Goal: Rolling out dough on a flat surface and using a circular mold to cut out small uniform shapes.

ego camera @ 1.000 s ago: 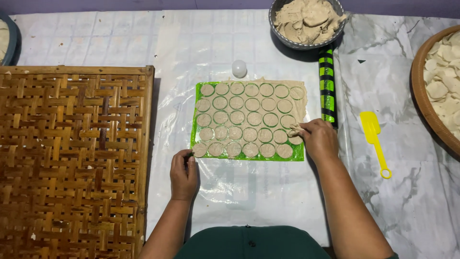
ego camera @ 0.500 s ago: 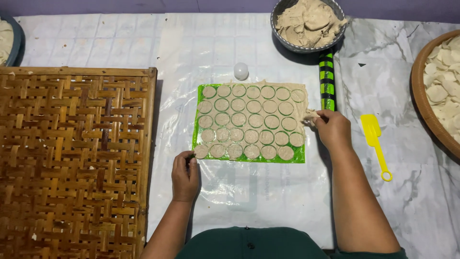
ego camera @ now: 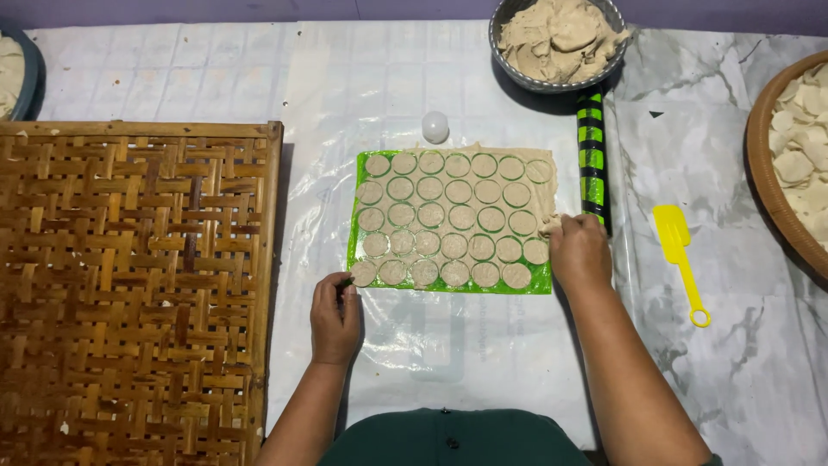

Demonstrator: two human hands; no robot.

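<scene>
Green mat: a bright green sheet (ego camera: 543, 286) lies at the middle of the plastic-covered table (ego camera: 216, 78); on it sits a thin rolled dough sheet (ego camera: 455, 216) already stamped into rows of round discs
Left hand: your left hand (ego camera: 335, 311) rests at the near left corner of the mat, fingertips pressed on the edge there; it pins rather than grasps, fingers curled loosely
Right hand: your right hand (ego camera: 580, 253) is at the mat's right edge, fingers pinched on a ragged scrap of dough trim (ego camera: 548, 224); how firm that pinch is I cannot quite tell, since the knuckles hide the fingertips
Step in hand: by my reading, you are stripping the waste web from between the cut rounds, starting at the right side, while the other hand steadies the mat
Next move: it calls for a slow peel towards the left, kept low, so the discs stay put; keep the near left corner pinned
Around you: a woven bamboo tray (ego camera: 129, 293) lies to the left; a green-and-black striped rolling pin (ego camera: 592, 155) lies just right of the mat; a yellow scraper (ego camera: 681, 259) further right; a metal bowl of dough (ego camera: 559, 39) at the far edge; a small white round cutter (ego camera: 435, 126) just beyond the mat; a basket of cut rounds (ego camera: 798, 164) at the far right
</scene>
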